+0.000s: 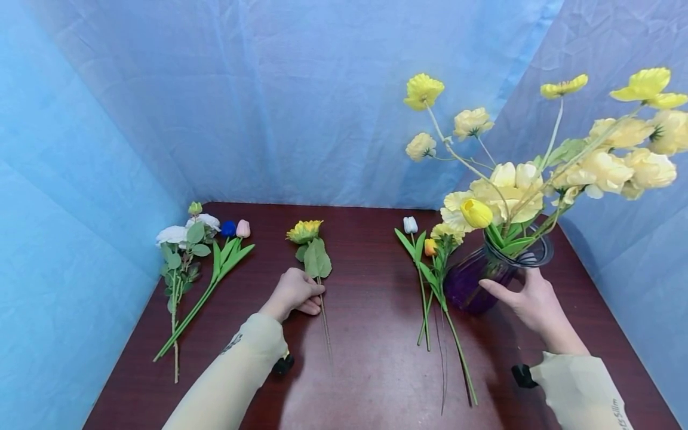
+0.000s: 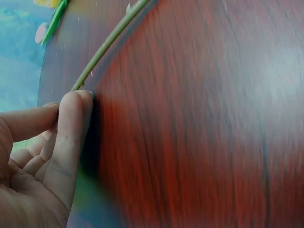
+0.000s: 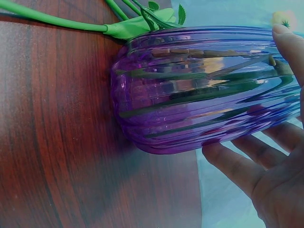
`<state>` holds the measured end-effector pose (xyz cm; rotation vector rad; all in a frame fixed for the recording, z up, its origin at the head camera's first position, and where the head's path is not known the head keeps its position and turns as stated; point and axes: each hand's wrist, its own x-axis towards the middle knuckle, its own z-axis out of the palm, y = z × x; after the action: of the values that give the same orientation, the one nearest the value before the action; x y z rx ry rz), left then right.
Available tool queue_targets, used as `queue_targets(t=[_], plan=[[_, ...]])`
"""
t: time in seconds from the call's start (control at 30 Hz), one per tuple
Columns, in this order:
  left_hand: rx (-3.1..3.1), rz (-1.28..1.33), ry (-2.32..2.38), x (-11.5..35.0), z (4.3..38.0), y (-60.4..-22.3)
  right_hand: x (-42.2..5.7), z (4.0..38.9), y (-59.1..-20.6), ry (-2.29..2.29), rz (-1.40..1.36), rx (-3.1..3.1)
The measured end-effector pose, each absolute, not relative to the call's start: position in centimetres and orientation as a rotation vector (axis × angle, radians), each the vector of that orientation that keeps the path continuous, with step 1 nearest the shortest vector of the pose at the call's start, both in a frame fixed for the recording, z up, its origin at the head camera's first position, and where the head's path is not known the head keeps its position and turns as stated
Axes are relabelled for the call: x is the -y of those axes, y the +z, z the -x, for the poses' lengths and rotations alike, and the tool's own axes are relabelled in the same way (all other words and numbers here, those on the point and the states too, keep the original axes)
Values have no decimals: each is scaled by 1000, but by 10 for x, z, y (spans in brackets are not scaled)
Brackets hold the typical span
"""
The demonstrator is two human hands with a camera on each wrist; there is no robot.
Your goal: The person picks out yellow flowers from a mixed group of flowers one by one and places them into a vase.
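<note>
My left hand (image 1: 297, 291) pinches the stem (image 2: 107, 45) of a yellow sunflower (image 1: 304, 232) between thumb and fingertips, low over the table. The sunflower's head and leaves point toward the back. On the right, a purple ribbed glass vase (image 1: 478, 280) holds a bouquet of yellow and cream flowers. My right hand (image 1: 539, 301) grips the vase near its upper part, thumb on one side and fingers around the other. Green stems show through the glass (image 3: 204, 90) in the right wrist view.
White roses (image 1: 173, 235) and blue and pink tulips (image 1: 243, 229) lie at the left of the dark wooden table (image 1: 365, 358). Left of the vase lie a white tulip (image 1: 410, 225), an orange tulip (image 1: 430, 247) and a yellow flower (image 1: 448, 232). Blue cloth (image 1: 322, 119) surrounds the table.
</note>
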<state>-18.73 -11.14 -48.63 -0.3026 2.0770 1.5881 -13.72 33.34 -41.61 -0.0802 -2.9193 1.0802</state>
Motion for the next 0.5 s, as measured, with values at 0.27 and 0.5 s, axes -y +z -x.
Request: queue_targets(t=[0.27,0.5], plan=[[-1877,148,1653,96,184,-485,-334,137,-417,1078,73,2911],[-2003,-107,1457,95,179,-474,-333,137,-417,1087,73,2904]])
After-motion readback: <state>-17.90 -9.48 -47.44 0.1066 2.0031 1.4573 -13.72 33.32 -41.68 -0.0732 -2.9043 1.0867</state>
